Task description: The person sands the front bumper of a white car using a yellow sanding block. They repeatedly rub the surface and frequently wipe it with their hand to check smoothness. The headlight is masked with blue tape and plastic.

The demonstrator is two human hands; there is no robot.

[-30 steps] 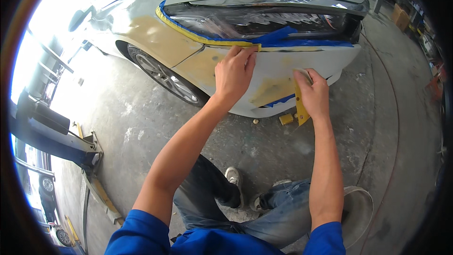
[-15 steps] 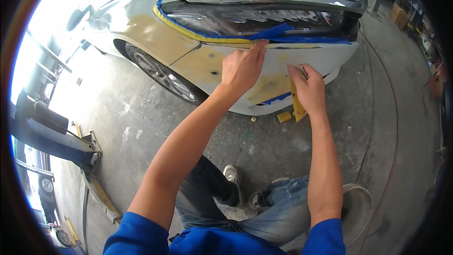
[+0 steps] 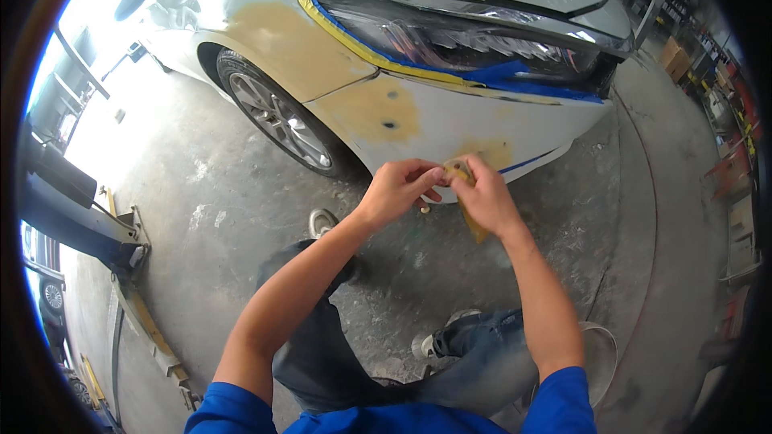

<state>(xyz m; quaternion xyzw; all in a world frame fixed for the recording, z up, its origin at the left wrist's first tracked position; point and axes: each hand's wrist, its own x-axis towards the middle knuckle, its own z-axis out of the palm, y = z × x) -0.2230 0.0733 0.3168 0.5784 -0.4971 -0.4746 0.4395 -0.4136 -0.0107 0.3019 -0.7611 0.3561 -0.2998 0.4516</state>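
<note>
- While the person crouches low before the front corner of the white car (image 3: 482, 124), both hands are drawn together just in front of the bumper, close to the body and away from the panel; this lets the fingers work on something small without leaning on the paint
- the left hand (image 3: 396, 191) is curled narrow, thumb and fingertips pinched on the edge of a yellow masking tape roll (image 3: 460, 170); the right hand (image 3: 485, 197) closes around the same roll from the other side, so the roll sits between the two hands and is held by both
- a yellowish strip or piece (image 3: 474, 229) hangs below the right hand; I cannot tell if it is tape or paper
- yellow tape (image 3: 354, 38) and blue tape (image 3: 515, 76) run along the lower edge of the headlight (image 3: 466, 36), probably to protect the lens from the work on the panels beside it
- tan filler patches (image 3: 374, 108) lie on the bumper and on the fender above the front wheel (image 3: 277, 116); two dark spots sit inside the bumper patch
- the person's shoes rest on the grey concrete floor (image 3: 201, 201); a lift arm (image 3: 88, 221) lies at the left, well apart from the hands
</note>
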